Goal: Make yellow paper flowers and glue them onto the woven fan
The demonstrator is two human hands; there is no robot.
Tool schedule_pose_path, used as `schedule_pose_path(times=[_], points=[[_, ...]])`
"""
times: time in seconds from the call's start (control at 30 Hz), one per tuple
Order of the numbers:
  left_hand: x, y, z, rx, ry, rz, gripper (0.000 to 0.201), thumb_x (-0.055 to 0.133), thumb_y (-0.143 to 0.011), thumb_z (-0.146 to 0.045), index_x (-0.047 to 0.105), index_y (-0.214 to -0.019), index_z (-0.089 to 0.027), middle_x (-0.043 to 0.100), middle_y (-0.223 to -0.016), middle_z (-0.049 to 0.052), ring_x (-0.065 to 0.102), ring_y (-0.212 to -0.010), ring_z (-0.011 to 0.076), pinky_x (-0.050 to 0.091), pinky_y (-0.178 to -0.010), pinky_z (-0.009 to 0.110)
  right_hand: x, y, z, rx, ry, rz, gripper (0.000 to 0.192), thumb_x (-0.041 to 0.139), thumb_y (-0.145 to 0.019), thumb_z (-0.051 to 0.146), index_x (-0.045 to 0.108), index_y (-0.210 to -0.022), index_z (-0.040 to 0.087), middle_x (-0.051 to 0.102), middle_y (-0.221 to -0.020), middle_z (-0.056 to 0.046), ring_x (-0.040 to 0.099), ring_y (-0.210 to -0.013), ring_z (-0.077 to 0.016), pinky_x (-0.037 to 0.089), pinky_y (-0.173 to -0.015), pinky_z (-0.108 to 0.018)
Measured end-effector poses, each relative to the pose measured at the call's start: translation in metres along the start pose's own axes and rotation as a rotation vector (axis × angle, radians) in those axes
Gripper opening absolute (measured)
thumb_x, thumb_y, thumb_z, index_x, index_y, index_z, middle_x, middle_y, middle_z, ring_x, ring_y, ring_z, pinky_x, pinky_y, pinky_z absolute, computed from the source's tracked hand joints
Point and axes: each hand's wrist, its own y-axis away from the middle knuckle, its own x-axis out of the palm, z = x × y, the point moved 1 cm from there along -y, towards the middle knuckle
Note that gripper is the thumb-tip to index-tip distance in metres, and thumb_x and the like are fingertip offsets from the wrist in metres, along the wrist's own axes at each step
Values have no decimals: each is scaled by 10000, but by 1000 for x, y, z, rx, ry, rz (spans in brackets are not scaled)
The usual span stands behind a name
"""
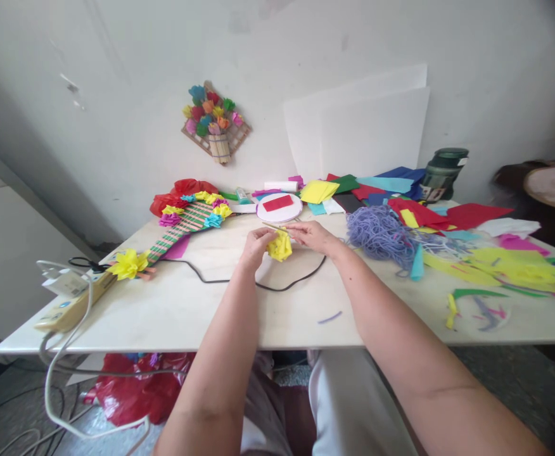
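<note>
Both hands meet over the middle of the white table. My left hand pinches a crumpled yellow paper flower from the left. My right hand touches the same flower from the right and also holds a thin wooden stick that points left over it. A black cable curves on the table just in front of the hands.
A woven fan-shaped piece with paper flowers lies at the left, a power strip near the left edge. A round white plate with red paper sits behind the hands. Purple yarn, coloured paper sheets and scraps cover the right. A dark jar stands at the back.
</note>
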Motion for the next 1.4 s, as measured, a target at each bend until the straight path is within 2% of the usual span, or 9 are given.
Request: schedule_pose_path(times=[0.2, 0.4, 0.6, 0.77, 0.9, 0.97, 1.07, 1.17, 1.4], points=[[-1, -1, 2, -14, 10, 7, 172, 668, -553, -296, 638, -618, -140, 569, -526, 13, 491, -462, 113, 308, -431, 235, -1, -1, -3, -29, 10, 27, 402, 564, -730, 395, 710, -987, 123, 413, -488, 72, 363, -492, -77, 310, -495, -221], [-3, -4, 8, -11, 106, 61, 173, 675, -595, -303, 629, -617, -138, 594, -568, 11, 545, -536, 136, 387, -512, 247, 0, -1, -4, -68, -7, 45, 401, 573, -732, 403, 723, -983, 128, 418, -489, 62, 339, -488, -79, 294, -484, -223], [-2, -2, 5, -42, 185, 47, 234, 674, -570, -335, 637, -655, -120, 607, -568, 16, 587, -597, 171, 427, -560, 259, 1, -3, -7, -117, 12, 42, 406, 572, -758, 386, 722, -1032, 126, 547, -566, 19, 371, -503, -79, 357, -516, -228], [-4, -2, 5, -39, 203, 120, 302, 711, -599, -376, 652, -727, -108, 643, -646, 42, 622, -661, 180, 450, -590, 253, -1, -5, -12, -128, 37, 35, 423, 563, -789, 382, 690, -1104, 131, 623, -611, 7, 429, -505, -80, 413, -532, -232], [-5, -1, 2, -50, 205, 113, 416, 728, -620, -460, 666, -847, -116, 669, -736, 61, 634, -672, 173, 469, -599, 257, -1, -6, -13, -153, -25, -9, 380, 597, -777, 364, 704, -1076, 157, 724, -877, -48, 625, -787, -154, 512, -741, -295], [-4, -1, 0, -54, 191, 91, 476, 725, -615, -511, 666, -874, -115, 670, -752, 67, 635, -666, 173, 466, -582, 257, -1, -6, -13, -154, -64, -19, 362, 612, -769, 356, 709, -1069, 178, 712, -1042, -62, 630, -970, -191, 505, -857, -325], [-3, 0, -1, -57, 184, 64, 506, 709, -619, -553, 666, -851, -106, 668, -753, 74, 633, -661, 170, 466, -577, 255, -1, -7, -14, -138, -76, -15, 358, 616, -771, 355, 704, -1078, 192, 693, -1112, -67, 618, -1051, -210, 493, -914, -358], [-3, -1, 1, -55, 191, 64, 450, 716, -619, -518, 662, -792, -106, 663, -723, 69, 632, -666, 170, 463, -585, 250, 0, -8, -18, -164, -50, -8, 340, 605, -788, 337, 705, -1075, 184, 703, -1085, -78, 631, -1022, -205, 487, -921, -367], [-4, -2, 5, -69, 132, 97, 306, 729, -610, -399, 628, -663, -115, 605, -588, 28, 576, -558, 140, 418, -544, 242, 3, -6, -15, -211, 76, 30, 341, 556, -819, 308, 699, -1092, 162, 733, -808, -49, 649, -724, -160, 529, -752, -318]])
